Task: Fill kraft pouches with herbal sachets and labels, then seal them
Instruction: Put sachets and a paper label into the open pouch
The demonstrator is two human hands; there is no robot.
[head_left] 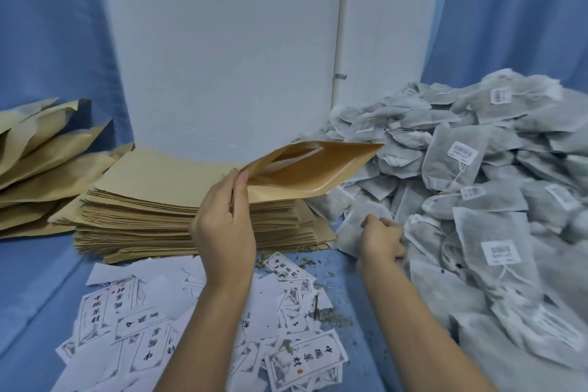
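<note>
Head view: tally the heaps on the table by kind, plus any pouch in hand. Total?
Pouch heaps: 2 (flat stack, loose heap at far left)
Sachet heap: 1
Label heap: 1
Pouch held open by left hand: 1
Total: 5

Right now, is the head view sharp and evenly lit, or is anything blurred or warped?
Head view: light soft and even, no glare; large print on the labels readable; sachet pile smeared and stretched toward the lower right edge; wall seam bows slightly.
</note>
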